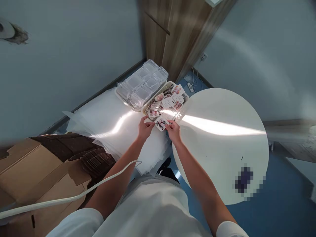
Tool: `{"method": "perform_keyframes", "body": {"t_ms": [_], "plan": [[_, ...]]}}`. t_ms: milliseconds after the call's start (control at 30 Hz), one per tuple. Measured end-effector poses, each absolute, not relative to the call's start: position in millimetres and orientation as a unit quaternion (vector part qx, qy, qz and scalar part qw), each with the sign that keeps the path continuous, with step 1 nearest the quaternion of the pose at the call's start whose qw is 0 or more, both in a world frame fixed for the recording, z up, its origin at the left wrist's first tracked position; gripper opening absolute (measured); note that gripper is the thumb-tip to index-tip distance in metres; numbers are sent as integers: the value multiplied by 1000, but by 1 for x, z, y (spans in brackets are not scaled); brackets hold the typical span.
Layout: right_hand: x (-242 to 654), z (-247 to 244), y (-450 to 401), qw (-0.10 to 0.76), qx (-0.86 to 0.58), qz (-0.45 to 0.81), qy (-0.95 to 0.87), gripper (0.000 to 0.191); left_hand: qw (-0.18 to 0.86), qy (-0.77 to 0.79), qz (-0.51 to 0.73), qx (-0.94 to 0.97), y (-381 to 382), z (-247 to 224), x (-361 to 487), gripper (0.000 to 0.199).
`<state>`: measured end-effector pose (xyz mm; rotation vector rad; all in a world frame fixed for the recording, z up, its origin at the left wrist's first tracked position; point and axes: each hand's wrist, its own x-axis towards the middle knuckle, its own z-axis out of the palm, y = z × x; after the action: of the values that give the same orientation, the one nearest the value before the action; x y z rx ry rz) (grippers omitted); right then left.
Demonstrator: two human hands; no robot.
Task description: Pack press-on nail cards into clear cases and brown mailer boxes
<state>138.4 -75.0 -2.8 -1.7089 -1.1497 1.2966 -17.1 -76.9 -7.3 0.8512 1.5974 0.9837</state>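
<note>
Between my two hands I hold a small white card [161, 123] bearing rows of little dark and pink pieces, too small to name for sure. My left hand [145, 128] pinches its left edge with thumb and fingertips. On the opposite edge, my right hand [174, 131] grips it in the same way. The card is over the near end of a cream plastic basket [179, 116] with a perforated side. Inside the basket lies a loose heap of similar cards [168, 102], some with pink or red pieces, others showing printed text.
Left of the basket, clear plastic boxes [142, 82] fill another tray. Translucent sheets [106, 115] are stacked beneath. A round white table [217, 151] stands at right, bearing a blurred dark object [244, 179]. Cardboard [32, 158] lies lower left; a white cable [74, 198] crosses in front.
</note>
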Motion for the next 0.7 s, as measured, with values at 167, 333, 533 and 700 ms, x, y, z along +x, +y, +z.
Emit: {"method": "perform_keyframes", "body": {"t_ms": [167, 333, 533, 700], "plan": [[166, 11, -96, 384, -637, 513, -427, 35, 590, 615, 383, 357, -87, 6, -3, 64], [209, 35, -136, 421, -634, 510, -400, 42, 668, 520, 284, 450, -113, 27, 26, 57], [272, 56, -214, 454, -633, 515, -357, 35, 699, 442, 180, 533, -162, 39, 80, 43], [319, 57, -274, 501, -642, 500, -295, 33, 702, 395, 142, 575, -200, 45, 130, 33]]}}
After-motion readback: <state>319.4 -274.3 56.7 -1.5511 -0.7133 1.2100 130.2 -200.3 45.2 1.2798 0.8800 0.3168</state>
